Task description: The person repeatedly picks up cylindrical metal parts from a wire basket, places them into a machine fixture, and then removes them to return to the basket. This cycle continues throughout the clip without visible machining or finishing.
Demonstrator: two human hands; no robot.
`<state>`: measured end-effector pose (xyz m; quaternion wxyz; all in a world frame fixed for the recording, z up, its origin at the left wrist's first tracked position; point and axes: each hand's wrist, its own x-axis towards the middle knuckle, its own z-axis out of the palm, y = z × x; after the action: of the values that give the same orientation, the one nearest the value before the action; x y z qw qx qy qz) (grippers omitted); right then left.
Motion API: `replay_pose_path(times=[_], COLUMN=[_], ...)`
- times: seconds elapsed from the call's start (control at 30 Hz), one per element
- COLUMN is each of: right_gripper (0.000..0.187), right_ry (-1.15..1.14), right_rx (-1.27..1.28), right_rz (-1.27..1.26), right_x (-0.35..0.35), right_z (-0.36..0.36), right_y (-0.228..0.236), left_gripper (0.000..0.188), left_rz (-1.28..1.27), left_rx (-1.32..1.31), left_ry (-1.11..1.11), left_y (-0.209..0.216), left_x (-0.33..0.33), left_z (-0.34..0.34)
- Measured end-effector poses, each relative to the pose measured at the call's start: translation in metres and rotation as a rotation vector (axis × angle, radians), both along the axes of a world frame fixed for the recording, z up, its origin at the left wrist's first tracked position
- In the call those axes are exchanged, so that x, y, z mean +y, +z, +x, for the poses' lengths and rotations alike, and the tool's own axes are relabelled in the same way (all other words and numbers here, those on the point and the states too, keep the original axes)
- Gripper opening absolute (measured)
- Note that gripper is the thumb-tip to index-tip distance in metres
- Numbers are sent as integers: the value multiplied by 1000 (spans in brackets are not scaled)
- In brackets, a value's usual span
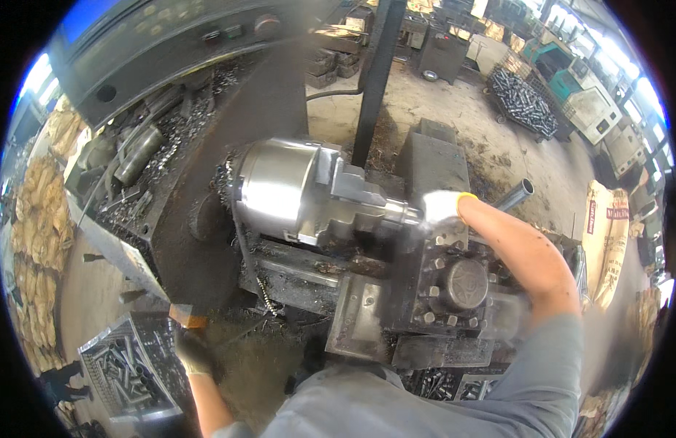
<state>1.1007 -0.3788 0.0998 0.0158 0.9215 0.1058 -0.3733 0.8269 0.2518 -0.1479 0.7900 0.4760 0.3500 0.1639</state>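
My right hand (442, 207), in a white glove with a yellow cuff, is closed at the free end of a short shiny metal shaft (401, 212). Its fingertips are partly blurred. The shaft's other end sits between the stepped jaws (349, 191) of a large steel lathe chuck (276, 188). Low on the left, my gloved left hand (194, 352) is beside an orange-brown block (187, 317) at the machine's front. Shadow hides the fingers of that hand, and I cannot tell whether it touches the block.
A dark tool post (462, 283) with several bolts stands below my right forearm. A tray of metal parts (130, 376) lies at lower left. Metal chips (185, 139) cover the machine bed. Behind are an upright tube (517, 194), a cart of parts (524, 102) and sacks (607, 237).
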Motion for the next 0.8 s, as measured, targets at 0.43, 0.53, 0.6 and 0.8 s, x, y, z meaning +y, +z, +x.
replay_pose_path(times=[0.43,0.53,0.6,0.8], right_gripper=[62,35,23,29], right_ry=[-235,-457,-341,-536], right_rx=[-852,-1080,-1131,-703], right_rz=[544,830,912,1191], right_x=[10,31,53,97], right_z=[-96,-201,-259,-314], right_y=[60,77,72,17], left_gripper=[39,44,44,77], left_rz=[765,1241,1599,1722], left_rx=[195,-32,-462,-665], left_ry=[-18,147,132,-200], left_y=[12,92,169,349], left_x=[-7,-51,-87,-213], left_z=[3,12,46,236])
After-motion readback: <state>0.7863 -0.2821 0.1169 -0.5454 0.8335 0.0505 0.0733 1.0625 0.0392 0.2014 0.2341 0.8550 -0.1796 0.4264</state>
